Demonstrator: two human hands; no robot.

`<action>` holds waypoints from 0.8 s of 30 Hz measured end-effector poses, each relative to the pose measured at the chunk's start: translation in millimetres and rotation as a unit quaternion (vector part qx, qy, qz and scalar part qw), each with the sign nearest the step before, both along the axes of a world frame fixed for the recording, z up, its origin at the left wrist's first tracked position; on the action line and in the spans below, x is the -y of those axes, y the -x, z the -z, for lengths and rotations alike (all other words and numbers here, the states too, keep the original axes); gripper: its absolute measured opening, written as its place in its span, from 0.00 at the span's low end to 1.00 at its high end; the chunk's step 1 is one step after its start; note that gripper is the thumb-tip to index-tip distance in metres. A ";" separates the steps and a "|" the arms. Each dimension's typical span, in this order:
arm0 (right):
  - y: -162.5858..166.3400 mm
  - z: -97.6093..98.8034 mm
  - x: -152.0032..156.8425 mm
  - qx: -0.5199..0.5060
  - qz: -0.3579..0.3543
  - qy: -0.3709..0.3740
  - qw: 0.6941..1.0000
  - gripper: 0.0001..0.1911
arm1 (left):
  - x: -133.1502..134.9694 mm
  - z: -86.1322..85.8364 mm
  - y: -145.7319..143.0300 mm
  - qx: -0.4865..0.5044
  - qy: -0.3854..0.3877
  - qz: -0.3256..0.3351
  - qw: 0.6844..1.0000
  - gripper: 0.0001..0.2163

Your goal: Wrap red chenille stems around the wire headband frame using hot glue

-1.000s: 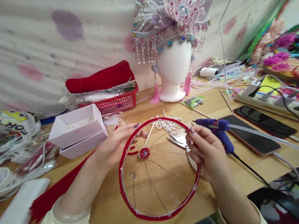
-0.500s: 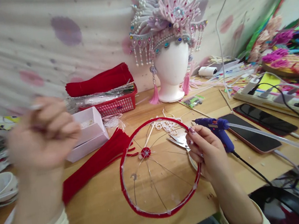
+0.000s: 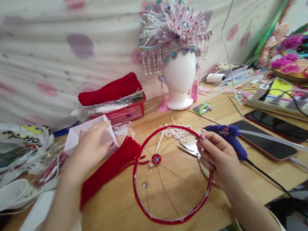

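My right hand [image 3: 217, 156] pinches the right rim of a wire hoop [image 3: 182, 221] wrapped in red fuzzy stem. Thin wire spokes run from the rim to a small red hub [image 3: 156, 158], and whitish glue blobs dot the rim. Over at the left, my left hand [image 3: 91, 142] reaches across a white box [image 3: 70, 139] with its fingers stretched out, slightly blurred. Whether the fingertips touch anything in the box is hidden. Just below that hand lies a bundle of red fuzzy stems [image 3: 107, 171]. Scissors [image 3: 190, 148] rest behind the hoop, beside my right hand.
A blue glue gun [image 3: 227, 134] with a clear stick and two phones [image 3: 278, 123] lie at right. Behind stand a red basket [image 3: 131, 113] and a white head form [image 3: 180, 78] wearing a pink beaded headdress. Pearl strings [image 3: 177, 132], a power strip [image 3: 266, 104] and a white cup [image 3: 9, 195] lie around.
My left hand has come down from a raised, curled pose at the left to the white box, its fingers now extended. My right hand still holds the hoop. The view has shifted slightly.
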State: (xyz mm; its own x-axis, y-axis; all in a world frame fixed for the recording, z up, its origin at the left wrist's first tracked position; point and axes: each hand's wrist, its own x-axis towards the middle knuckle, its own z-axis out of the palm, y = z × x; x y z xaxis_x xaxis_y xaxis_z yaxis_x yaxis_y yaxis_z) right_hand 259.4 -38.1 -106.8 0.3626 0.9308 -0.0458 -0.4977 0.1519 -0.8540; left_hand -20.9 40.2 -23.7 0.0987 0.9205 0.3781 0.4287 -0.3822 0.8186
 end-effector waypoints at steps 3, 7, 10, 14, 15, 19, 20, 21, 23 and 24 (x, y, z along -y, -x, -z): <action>0.3 -1.0 1.8 0.011 0.005 -0.008 1.000 0.22 | 5.8 -3.0 -16.7 -0.054 -0.002 -0.074 0.996 0.15; 0.2 -2.2 4.0 0.021 0.006 -0.014 1.000 0.22 | 14.0 -9.2 -22.4 -0.116 -0.116 -0.149 0.975 0.21; 0.4 -3.3 4.7 0.024 -0.001 -0.019 1.000 0.21 | 16.0 -6.8 -17.7 -0.103 -0.145 -0.037 0.983 0.38; 1.1 -3.7 5.1 0.025 -0.008 -0.021 0.999 0.20 | 15.1 -4.2 -19.2 0.055 -0.060 -0.012 0.997 0.35; 1.1 -3.5 5.1 0.026 -0.009 -0.021 0.999 0.20 | 14.5 -4.1 -20.6 0.074 -0.064 -0.033 0.995 0.33; 0.8 -1.8 4.4 0.026 -0.011 -0.023 0.999 0.20 | 12.3 -3.6 -22.4 0.065 -0.061 -0.082 0.993 0.20; 0.5 -1.2 4.2 0.027 -0.012 -0.024 0.999 0.20 | 12.1 -3.7 -21.5 0.039 -0.062 -0.101 0.992 0.15; 0.1 -0.4 4.0 0.028 -0.012 -0.026 0.999 0.20 | 11.9 -3.9 -20.2 0.009 -0.073 -0.128 0.989 0.10; -0.6 1.2 4.0 0.029 -0.013 -0.028 0.999 0.20 | 10.9 -4.8 -17.1 -0.046 -0.110 -0.178 0.977 0.08; -0.9 2.0 4.1 0.029 -0.013 -0.029 0.999 0.20 | 10.0 -5.4 -15.4 -0.070 -0.141 -0.185 0.970 0.09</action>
